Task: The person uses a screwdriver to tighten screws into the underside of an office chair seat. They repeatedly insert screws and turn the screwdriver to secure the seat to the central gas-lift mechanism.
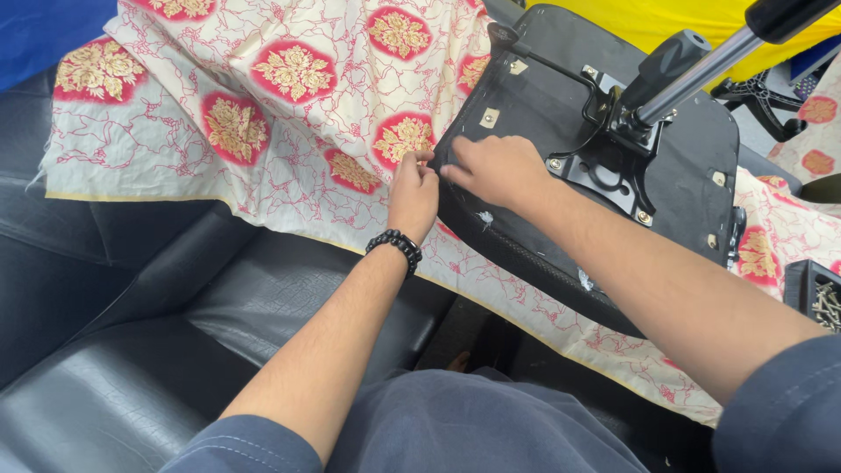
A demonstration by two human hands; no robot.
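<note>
An upturned chair seat (561,114), black underneath, lies on a cream cloth (289,114) with red lines and red-and-gold flower patches. The cloth is spread over black leather cushions (131,350). Both hands meet at the left edge of the seat, where the cloth comes up against it.

The left hand (413,194) wears a black bead bracelet (396,245) on the wrist. Its fingers (420,159) are pinched together on the edge of the cloth, just beside the seat rim. The right hand (495,166) lies flat on the black underside of the seat, its fingers (455,168) bent and pressing on the rim, almost touching the left hand. I cannot tell if it holds something small.

A metal plate (613,166) with a chrome post (701,70) stands up from the middle of the seat. At the right edge there is a black box (802,285) with screws inside.
</note>
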